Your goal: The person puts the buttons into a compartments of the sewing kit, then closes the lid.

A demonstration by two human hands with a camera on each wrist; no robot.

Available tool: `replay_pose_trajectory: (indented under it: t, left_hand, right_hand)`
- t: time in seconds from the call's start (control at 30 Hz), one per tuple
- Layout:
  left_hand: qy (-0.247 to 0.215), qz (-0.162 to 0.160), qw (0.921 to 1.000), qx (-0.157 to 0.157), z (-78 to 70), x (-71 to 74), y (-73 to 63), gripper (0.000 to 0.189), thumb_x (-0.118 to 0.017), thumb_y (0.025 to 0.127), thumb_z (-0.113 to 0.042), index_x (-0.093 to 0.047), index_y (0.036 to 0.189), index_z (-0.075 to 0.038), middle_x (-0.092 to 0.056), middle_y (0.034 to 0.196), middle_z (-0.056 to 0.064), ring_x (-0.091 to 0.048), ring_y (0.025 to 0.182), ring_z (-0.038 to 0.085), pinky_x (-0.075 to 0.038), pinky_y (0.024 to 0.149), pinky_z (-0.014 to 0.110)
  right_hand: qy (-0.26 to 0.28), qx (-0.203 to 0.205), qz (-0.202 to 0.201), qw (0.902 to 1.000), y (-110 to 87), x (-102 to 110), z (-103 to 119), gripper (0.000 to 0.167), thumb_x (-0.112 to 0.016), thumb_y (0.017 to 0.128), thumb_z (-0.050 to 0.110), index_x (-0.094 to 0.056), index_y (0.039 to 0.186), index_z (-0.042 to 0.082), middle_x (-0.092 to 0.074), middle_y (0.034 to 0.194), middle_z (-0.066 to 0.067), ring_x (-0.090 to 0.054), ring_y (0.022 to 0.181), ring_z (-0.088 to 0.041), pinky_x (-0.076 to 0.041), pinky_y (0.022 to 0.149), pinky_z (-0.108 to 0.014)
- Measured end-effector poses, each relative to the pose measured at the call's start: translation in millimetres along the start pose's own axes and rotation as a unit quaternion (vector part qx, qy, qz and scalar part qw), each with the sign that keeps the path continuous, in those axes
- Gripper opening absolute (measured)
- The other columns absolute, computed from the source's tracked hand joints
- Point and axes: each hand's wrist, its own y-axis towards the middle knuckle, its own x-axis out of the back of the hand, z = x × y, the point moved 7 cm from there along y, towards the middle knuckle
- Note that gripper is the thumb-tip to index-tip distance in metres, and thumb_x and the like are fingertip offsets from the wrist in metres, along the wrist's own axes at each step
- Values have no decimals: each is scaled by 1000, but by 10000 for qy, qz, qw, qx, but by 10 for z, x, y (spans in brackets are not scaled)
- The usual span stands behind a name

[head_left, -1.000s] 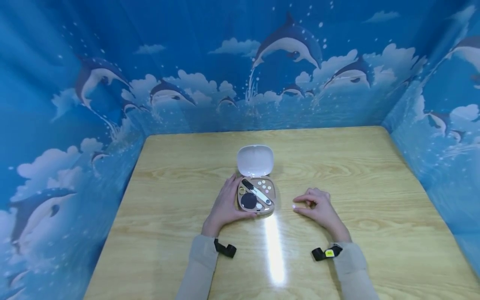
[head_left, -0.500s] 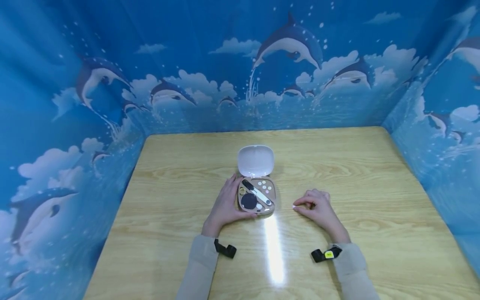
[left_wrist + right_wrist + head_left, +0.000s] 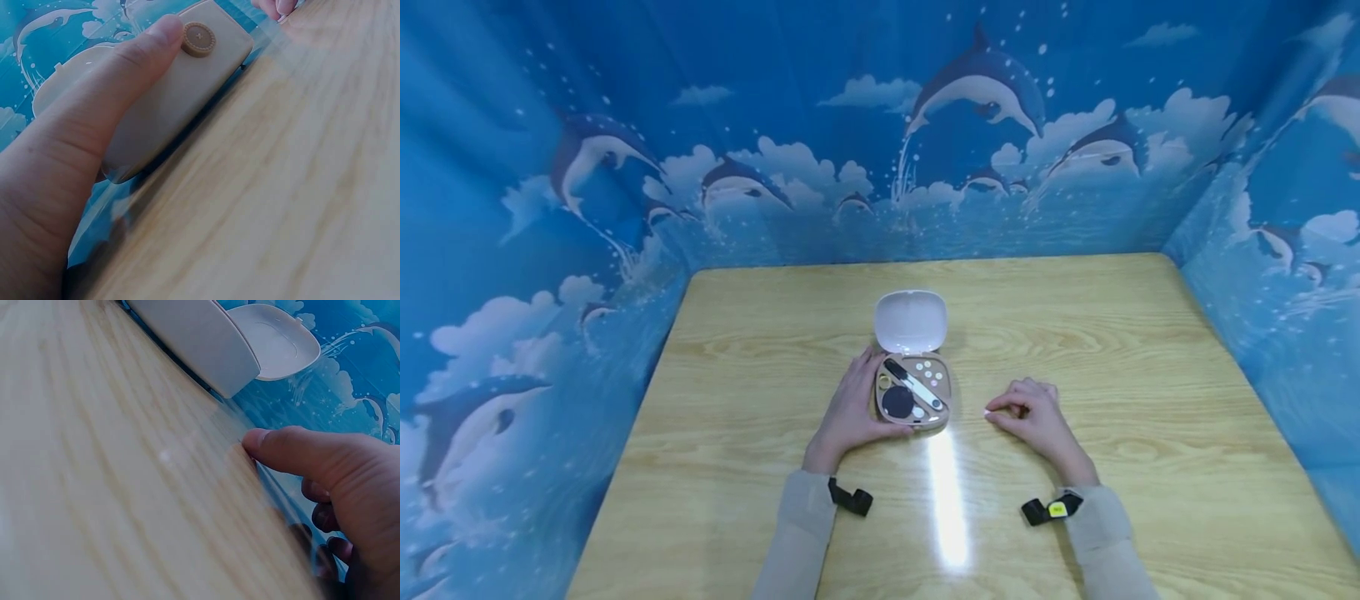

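Note:
A small sewing kit box (image 3: pixel 946 392) sits on the table with its white lid (image 3: pixel 912 322) raised behind it. My left hand (image 3: pixel 848 408) holds the box from its left side, fingers along the far corner and thumb along the front. In the left wrist view the thumb lies beside a round tan latch (image 3: pixel 199 39) on the box front. Several small white buttons (image 3: pixel 928 374), a white tool with a black end (image 3: pixel 919 388) and a dark round piece (image 3: pixel 898 402) lie inside. Right of the box, my right hand (image 3: pixel 1033 417) pinches a tiny white piece (image 3: pixel 987 412) between thumb and forefinger, close over the table.
The wood-grain table (image 3: pixel 760 350) stretches around both hands. A bright light reflection (image 3: pixel 949 500) crosses its surface in front of the box. Blue dolphin-print curtains (image 3: pixel 820 125) stand behind the table and along both sides. Black wrist cameras (image 3: pixel 852 497) are strapped to both wrists.
The right thumb and forefinger have drawn closer together around the tiny white piece, which shows less now. The left hand and box stay put.

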Motion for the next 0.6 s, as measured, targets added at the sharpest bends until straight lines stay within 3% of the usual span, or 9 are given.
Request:
replay_pose_trajectory:
  t: [0.6]
  left_hand:
    - [5, 9, 10000, 32, -4, 1, 8, 130, -82, 51, -77, -20, 157, -35, -17, 165, -2, -12, 151, 22, -14, 122, 50]
  right_hand:
    - [0, 121, -156, 9998, -11, 10, 14, 22, -88, 71, 6, -78, 80, 23, -44, 64, 12, -36, 69, -7, -18, 77, -32]
